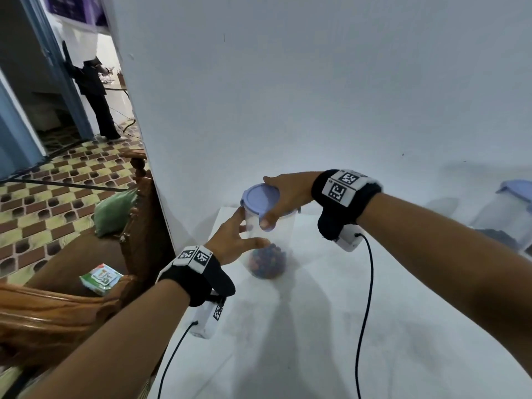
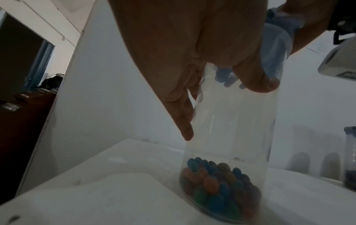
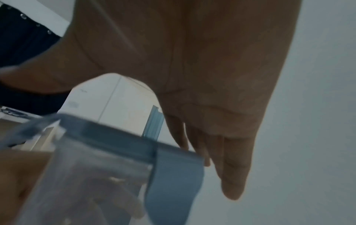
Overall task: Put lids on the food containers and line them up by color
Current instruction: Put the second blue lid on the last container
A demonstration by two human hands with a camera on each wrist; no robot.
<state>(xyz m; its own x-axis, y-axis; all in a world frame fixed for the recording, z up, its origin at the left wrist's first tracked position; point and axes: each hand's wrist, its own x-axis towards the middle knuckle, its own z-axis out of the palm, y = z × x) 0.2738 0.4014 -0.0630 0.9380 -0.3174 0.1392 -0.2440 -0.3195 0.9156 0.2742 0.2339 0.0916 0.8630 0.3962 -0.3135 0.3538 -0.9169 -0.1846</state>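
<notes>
A tall clear container point(image 1: 270, 240) with coloured candies point(image 2: 217, 187) in its bottom stands on the white table point(image 1: 374, 326). A pale blue lid point(image 1: 259, 197) sits on its mouth, slightly askew. My right hand point(image 1: 276, 198) lies flat over the lid, its fingers point(image 3: 231, 167) straight past the far rim and its thumb on the front flap. My left hand point(image 1: 247, 228) grips the container's upper wall, thumb in front and fingers along the left side point(image 2: 185, 121).
A second clear container point(image 1: 509, 217) with a blue lid and dark contents stands at the right edge. White wall panels close the back and left. Wooden furniture point(image 1: 57, 312) with a green packet point(image 1: 100, 279) lies left of the table. A person point(image 1: 92, 90) stands in the far doorway.
</notes>
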